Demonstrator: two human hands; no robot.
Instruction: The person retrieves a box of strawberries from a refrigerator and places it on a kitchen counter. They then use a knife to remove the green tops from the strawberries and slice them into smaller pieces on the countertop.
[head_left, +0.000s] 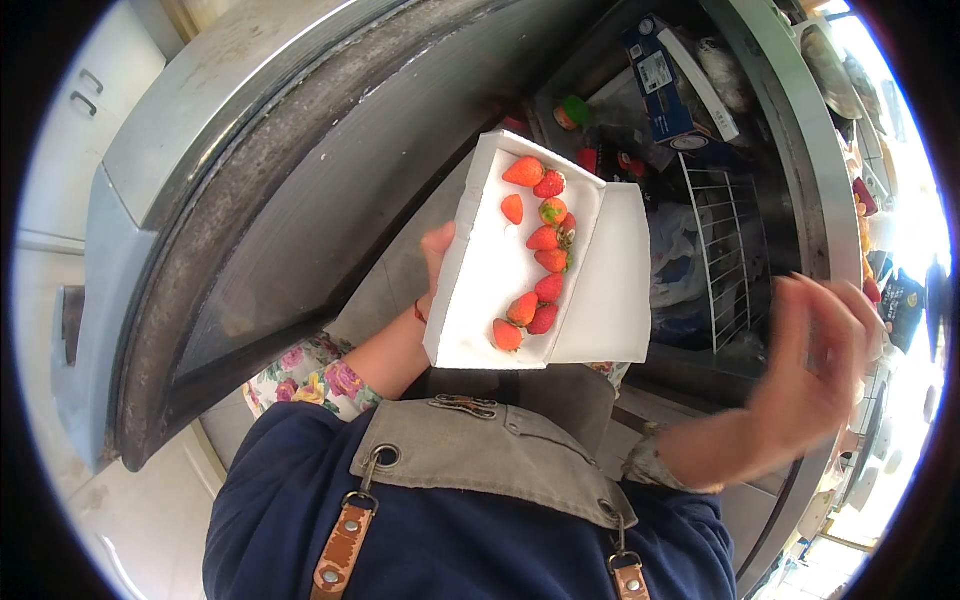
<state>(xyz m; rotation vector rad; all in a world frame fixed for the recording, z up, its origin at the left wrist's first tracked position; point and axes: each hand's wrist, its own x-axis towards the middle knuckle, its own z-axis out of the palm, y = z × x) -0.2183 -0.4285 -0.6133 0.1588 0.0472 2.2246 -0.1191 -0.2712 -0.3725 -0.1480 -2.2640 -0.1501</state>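
An opened white box (480, 292) is held up in front of me, its lid (611, 277) folded out to the right. Several strawberries (550, 288) lie in it, most along the right side, some with green leaves. My left hand (437, 251) grips the box at its left wall; the thumb shows and the other fingers are hidden behind it. Away to the right, my right hand (821, 352) is raised with bent fingers near the steel frame of the fridge, blurred, and I see nothing in it. Whether its fingertips meet is unclear.
The open fridge door (315, 187) stands at the left. Inside the fridge are a white wire rack (716, 255), plastic bags (671, 247), a blue carton (664, 90) and a jar with a green lid (576, 111). White cabinets (82, 142) are at the far left.
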